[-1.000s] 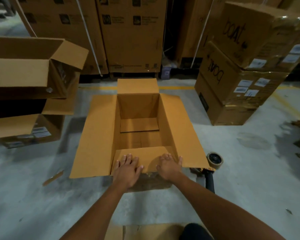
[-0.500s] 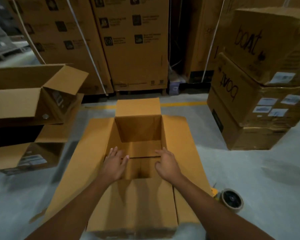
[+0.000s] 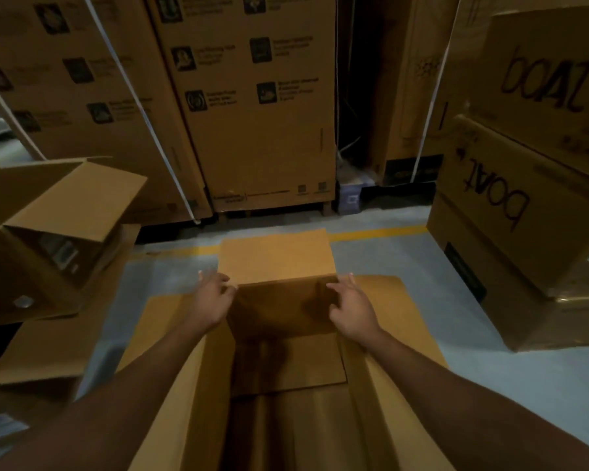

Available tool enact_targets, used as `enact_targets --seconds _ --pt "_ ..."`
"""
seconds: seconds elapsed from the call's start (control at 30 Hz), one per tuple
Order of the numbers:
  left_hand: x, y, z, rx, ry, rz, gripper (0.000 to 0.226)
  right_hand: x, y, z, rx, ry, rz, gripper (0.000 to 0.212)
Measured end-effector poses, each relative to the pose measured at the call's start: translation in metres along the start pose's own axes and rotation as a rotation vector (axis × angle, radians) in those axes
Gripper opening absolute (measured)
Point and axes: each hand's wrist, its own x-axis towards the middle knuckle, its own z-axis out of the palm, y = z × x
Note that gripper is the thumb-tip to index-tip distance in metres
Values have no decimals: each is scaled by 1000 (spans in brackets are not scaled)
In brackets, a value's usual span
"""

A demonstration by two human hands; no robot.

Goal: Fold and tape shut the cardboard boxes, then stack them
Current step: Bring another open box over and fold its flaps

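Deep inside box [image 3: 391,321], folded bottom flaps [image 3: 303,363]

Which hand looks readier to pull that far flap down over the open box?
Left, by a hair. The left hand curls its fingers right at the far flap's corner; the right hand sits at the opposite corner, fingers spread. Both will probably work together.
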Motion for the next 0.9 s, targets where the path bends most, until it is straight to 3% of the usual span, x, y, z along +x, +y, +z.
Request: enact_targets --seconds 0.1,0.2,0.3,0.47,0.53,0.6,0.63,0.73,0.8,0.9 --pt "33 -21 11 -469 50 -240 50 27 3 11 -101 66 -33 66" --pt "70 -56 37 -692 47 -320 67 55 8 23 86 93 144 78" --pt "52 -25 28 -832 37 -310 49 69 16 26 318 145 252 67" --pt "45 -19 27 -1044 227 -329 32 57 18 27 746 221 261 49" --pt "40 -23 22 -1089 244 -348 30 58 25 30 962 285 305 51" --pt "36 -31 16 -1102 138 -306 39 61 37 36 1039 290 314 71" --pt "34 -32 12 -1103 70 -280 43 59 38 35 1044 283 301 72" --pt "34 -40 3 -1088 -100 -251 38 56 32 29 999 301 272 61" --pt "36 -50 2 -927 -168 -204 15 50 24 22 930 344 171 39" --pt "35 -64 4 -662 -154 -97 7 38 22 14 827 384 85 27"
